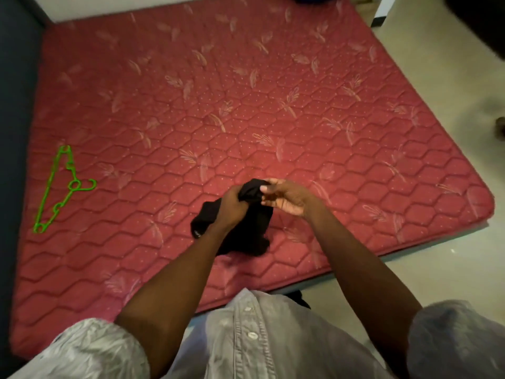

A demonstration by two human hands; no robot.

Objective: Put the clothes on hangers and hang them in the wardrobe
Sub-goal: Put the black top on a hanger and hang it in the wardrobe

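Note:
A bunched black garment (246,231) hangs over the near part of the red quilted mattress (246,105). My left hand (232,205) grips its upper part from the left. My right hand (287,196) pinches the top edge of the same cloth from the right, fingers curled. The garment's lower folds rest on or just above the mattress; I cannot tell which. A bright green plastic hanger (58,188) lies flat on the mattress far to the left, well apart from both hands. No wardrobe is in view.
A dark headboard or wall (13,105) runs along the mattress's left side. Pale tiled floor (451,77) lies to the right and near the mattress corner. Dark objects sit at the top right and at the right edge.

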